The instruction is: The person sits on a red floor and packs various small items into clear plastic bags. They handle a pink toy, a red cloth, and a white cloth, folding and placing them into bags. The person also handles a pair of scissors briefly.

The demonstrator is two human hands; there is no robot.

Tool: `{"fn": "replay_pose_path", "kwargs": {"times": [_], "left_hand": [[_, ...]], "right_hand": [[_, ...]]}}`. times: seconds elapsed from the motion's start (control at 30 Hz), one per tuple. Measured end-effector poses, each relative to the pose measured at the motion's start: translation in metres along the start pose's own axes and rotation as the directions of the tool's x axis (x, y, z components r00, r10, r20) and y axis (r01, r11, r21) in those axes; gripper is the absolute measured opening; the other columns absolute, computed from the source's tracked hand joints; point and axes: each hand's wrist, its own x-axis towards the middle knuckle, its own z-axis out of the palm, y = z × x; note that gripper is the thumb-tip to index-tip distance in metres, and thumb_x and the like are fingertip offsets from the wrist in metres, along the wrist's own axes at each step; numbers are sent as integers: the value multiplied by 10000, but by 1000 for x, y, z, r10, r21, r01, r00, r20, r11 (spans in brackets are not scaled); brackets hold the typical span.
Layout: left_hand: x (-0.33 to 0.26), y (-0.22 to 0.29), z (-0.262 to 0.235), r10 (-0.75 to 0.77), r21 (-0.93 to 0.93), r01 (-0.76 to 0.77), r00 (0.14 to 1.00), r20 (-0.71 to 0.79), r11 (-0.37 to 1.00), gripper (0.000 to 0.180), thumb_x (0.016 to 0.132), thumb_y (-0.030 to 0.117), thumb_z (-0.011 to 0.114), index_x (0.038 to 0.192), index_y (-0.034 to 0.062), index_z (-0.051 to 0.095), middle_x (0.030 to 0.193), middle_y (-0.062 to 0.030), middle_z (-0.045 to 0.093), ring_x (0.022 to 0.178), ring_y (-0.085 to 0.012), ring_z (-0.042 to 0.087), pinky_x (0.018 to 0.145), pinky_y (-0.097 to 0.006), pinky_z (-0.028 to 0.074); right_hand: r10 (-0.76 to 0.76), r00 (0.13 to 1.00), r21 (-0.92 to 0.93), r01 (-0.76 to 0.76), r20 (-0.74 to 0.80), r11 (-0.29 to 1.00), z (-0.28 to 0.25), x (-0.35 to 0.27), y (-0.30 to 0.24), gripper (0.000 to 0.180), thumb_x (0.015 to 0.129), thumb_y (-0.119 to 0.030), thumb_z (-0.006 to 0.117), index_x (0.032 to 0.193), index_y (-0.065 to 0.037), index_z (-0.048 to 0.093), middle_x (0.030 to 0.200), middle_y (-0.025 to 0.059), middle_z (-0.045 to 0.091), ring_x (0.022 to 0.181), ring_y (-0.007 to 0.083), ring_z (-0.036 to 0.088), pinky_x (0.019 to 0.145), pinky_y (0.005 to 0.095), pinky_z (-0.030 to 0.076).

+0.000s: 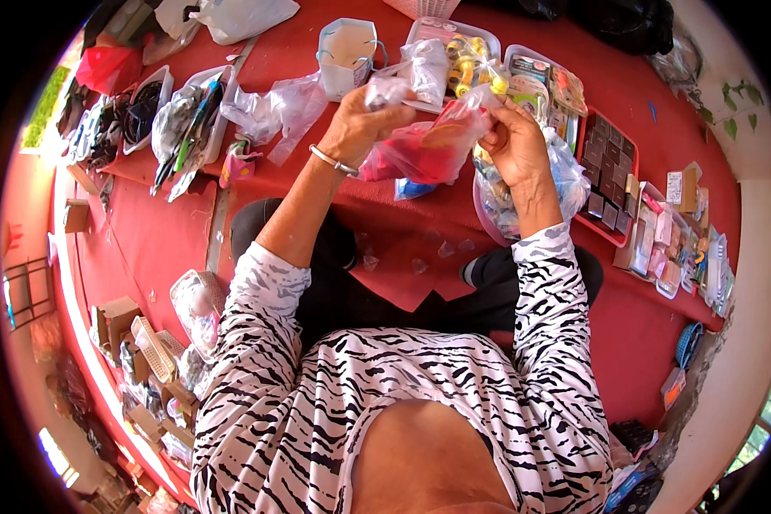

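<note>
A clear plastic bag (424,152) with something red and pink inside hangs in front of me, above the edge of the red cloth. My right hand (519,144) pinches its upper right corner between thumb and fingers. Closed around a wad of crumpled clear plastic (388,92) is my left hand (360,124), which wears a pale bangle (334,161). I cannot tell whether that wad belongs to the same bag. Beneath the bag a small blue packet (413,188) shows. A round tub (488,206) filled with plastic-wrapped items stands below my right hand, partly hidden by the forearm.
Beyond my hands stand a white paper box (347,56) and a tray of yellow items (473,64). Loose clear bags (278,111) and a bin of wrapped goods (188,120) lie left. A red tray of dark blocks (606,171) sits right. Baskets (197,304) crowd the lower left.
</note>
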Motion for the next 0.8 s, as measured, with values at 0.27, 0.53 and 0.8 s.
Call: {"fn": "replay_pose_path", "kwargs": {"times": [0.27, 0.53, 0.8], "left_hand": [[2, -8, -8, 58, 220, -40, 995, -78, 975, 180, 744, 130, 632, 893, 35, 597, 664, 43, 501, 529, -35, 403, 449, -191, 285], [3, -14, -12, 66, 403, -89, 995, 70, 911, 309, 709, 146, 657, 963, -10, 576, 736, -6, 538, 624, -73, 472, 554, -218, 384], [4, -21, -12, 221, 821, -220, 968, 118, 526, 378, 655, 136, 695, 974, -29, 579, 788, -117, 613, 723, -169, 585, 682, -300, 470]], "right_hand": [[-184, 978, -658, 203, 100, 725, 20, -9, 1, 253, 752, -30, 599, 1003, -26, 574, 786, 10, 591, 590, 51, 498, 533, 190, 406], [-288, 919, -42, 310, 269, 950, 10, -5, -4, 160, 785, 20, 503, 928, 7, 575, 931, 131, 597, 894, 249, 574, 880, 356, 423], [-148, 912, -75, 190, 383, 979, 11, -11, -10, 182, 790, -151, 560, 886, 4, 550, 900, 146, 552, 861, 296, 557, 835, 376, 449]]}}
